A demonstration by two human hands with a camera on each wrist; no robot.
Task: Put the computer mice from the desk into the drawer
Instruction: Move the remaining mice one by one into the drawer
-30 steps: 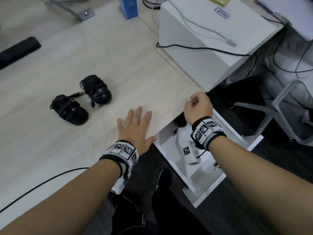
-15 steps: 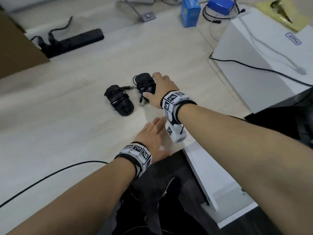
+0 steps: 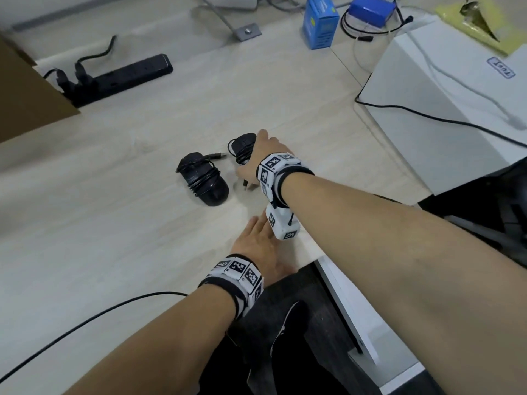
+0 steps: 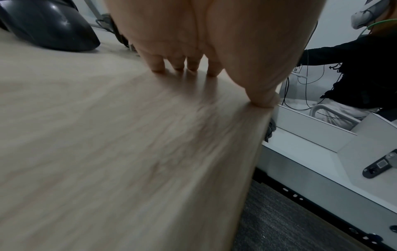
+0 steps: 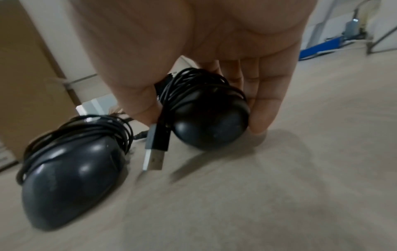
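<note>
- Right hand (image 3: 258, 159): now over on the desk (image 3: 119, 212), thumb and fingers (image 5: 266, 108) closed round the sides of the right-hand mouse (image 5: 206, 118); a second ago it hung as a fist over the open drawer, half a second ago it had just reached this mouse
- Right-hand mouse: black, cord wound round its body, the USB plug (image 5: 153, 149) dangling loose toward the desk; whether it is lifted clear of the desk or touching it cannot be told
- Left-hand mouse (image 3: 204, 179): black, cord-wrapped, just beside the gripped mouse on its left, untouched, in the same spot as before
- Left hand (image 3: 258, 252): flat on the desk near its front edge, nearer the person than the gripped mouse, fingers straight, holding nothing; unmoved over the last second
- Drawer (image 4: 318, 147): open, below the desk edge and well to the right of the gripped mouse; something dark lies at its near corner, too little shown to name
- Power strip (image 3: 122, 75) and blue box (image 3: 319, 21): far side of the desk beyond the gripped mouse
- Judgement: one mouse is in hand for the carry to the drawer, one waits; the dangling plug may catch on the desk edge
</note>
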